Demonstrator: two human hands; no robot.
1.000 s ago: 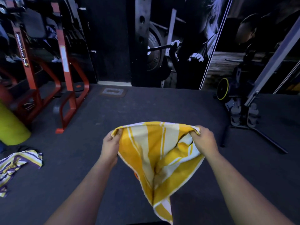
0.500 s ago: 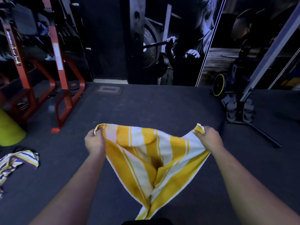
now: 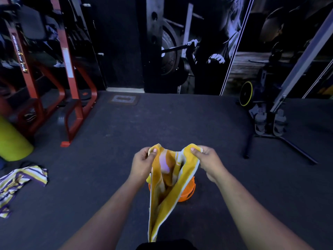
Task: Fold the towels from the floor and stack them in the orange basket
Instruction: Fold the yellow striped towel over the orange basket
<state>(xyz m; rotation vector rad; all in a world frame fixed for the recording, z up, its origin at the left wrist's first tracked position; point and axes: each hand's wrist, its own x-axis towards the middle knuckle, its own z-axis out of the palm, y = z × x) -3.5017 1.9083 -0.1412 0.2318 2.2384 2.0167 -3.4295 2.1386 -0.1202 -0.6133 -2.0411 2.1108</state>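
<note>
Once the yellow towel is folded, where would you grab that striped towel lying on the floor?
Judging by its pose, take the striped towel by its raised corner nearest the middle of the floor, coming down from above. It lies crumpled and flat, so only a lifted edge gives fingers something to pinch.

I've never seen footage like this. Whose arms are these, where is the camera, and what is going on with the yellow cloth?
There is no machine here: the camera sits on a person's head and looks forward and down, so both bare arms reach in from the bottom. The left hand and right hand each pinch a top corner of a yellow and white striped towel, held close together so the cloth hangs doubled between them. Behind the towel, on the dark gym floor, part of the orange basket shows. At far left a purple and yellow striped towel lies crumpled on the floor. Red exercise frames stand beyond it.
</note>
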